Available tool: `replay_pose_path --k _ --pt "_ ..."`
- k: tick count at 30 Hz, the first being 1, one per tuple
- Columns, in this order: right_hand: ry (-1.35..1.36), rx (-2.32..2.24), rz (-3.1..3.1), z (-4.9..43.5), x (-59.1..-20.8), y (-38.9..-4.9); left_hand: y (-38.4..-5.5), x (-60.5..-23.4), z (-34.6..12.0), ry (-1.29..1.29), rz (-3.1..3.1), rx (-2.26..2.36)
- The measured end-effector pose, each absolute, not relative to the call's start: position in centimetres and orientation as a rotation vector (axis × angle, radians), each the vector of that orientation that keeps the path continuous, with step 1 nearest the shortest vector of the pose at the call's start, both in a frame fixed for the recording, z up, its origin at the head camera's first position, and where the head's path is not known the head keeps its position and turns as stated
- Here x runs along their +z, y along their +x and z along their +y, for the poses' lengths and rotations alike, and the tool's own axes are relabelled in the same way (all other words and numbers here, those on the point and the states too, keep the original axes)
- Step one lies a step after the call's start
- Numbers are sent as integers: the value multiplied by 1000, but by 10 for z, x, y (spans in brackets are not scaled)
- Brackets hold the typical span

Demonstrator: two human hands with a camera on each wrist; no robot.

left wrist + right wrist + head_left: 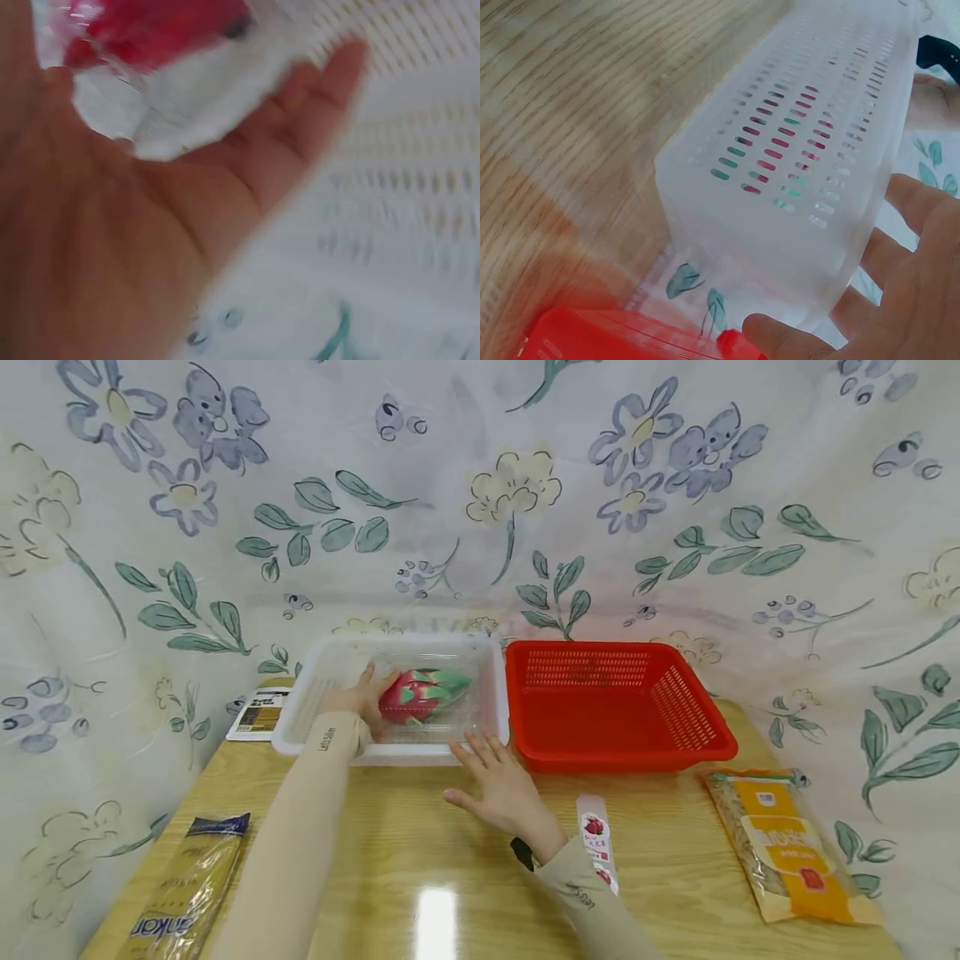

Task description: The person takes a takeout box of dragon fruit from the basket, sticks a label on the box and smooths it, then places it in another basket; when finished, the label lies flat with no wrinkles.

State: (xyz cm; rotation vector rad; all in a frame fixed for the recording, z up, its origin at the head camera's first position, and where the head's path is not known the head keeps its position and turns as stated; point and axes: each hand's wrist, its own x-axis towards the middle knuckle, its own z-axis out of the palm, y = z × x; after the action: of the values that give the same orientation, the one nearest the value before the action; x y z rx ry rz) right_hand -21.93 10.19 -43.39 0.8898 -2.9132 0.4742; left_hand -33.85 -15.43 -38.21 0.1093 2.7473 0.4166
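Observation:
A pink and green dragon fruit [420,695] lies in a clear plastic container [467,714] inside the white basket [405,749]. My left hand [356,700] reaches into this basket at the container's left end. Its fingers are extended and spread from the thumb beside the plastic in the blurred left wrist view; firm contact is hard to judge. My right hand [501,787] is spread at the basket's front right corner, fingertips at the rim. Through the slots in the basket wall [757,255], the right wrist view shows pink and green bits of fruit.
A red basket [622,762] stands right of the white one. A label strip with fruit pictures [597,843] lies before it. An orange-labelled food bag [787,847] is at the right, a gold packet [187,889] at the left front, and a flat white-edged package [258,714] behind it.

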Motion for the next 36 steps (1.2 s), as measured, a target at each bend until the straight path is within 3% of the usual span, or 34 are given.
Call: replay_pose_path --k 6,19,31,36 --pt "859 482 -2916 102 -434 -221 -342 -403 -145 160 2956 374" --pt "861 508 -2906 101 -436 -222 -348 -392 -169 370 2843 562" --pt "856 551 -2904 100 -436 -219 -353 -384 -183 134 2524 1376" --pt "841 577 -2902 99 -437 -219 -350 -380 -177 71 2572 1487"
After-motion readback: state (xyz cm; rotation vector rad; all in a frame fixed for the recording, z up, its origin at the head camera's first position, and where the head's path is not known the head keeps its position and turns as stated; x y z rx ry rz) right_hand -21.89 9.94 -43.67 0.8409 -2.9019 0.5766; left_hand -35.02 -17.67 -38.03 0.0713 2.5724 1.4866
